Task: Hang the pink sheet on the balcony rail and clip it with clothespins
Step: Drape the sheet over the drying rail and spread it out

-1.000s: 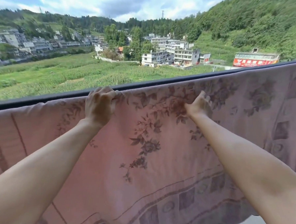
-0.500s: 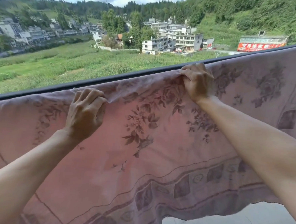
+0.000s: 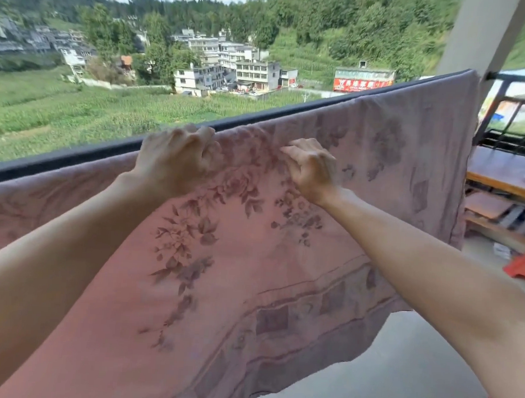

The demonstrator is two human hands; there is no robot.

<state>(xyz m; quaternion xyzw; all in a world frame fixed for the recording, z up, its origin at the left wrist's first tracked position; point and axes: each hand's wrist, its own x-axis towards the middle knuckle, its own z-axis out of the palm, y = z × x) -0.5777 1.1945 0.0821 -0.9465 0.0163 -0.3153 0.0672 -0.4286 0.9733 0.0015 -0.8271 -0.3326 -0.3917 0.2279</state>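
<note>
A: Where's the sheet (image 3: 282, 260)?

B: Draped over the rail (image 3: 75, 155), hanging down on the near side; its right edge ends just beside the pillar (image 3: 482, 37).

A: And the hands?

B: Left hand (image 3: 175, 160) has its fingers curled into the cloth at the rail; right hand (image 3: 311, 168) is close beside it, fingers bent on the fabric, seemingly pinching a fold, though it's blurred.

A: Anything else?

B: A red stool (image 3: 522, 265) on the floor at right.

One head-worn wide-angle camera looks forward and slightly down along both forearms, close to the draped sheet (image 3: 282, 260) and rail (image 3: 74, 158), facing fields and hillside beyond.
</note>
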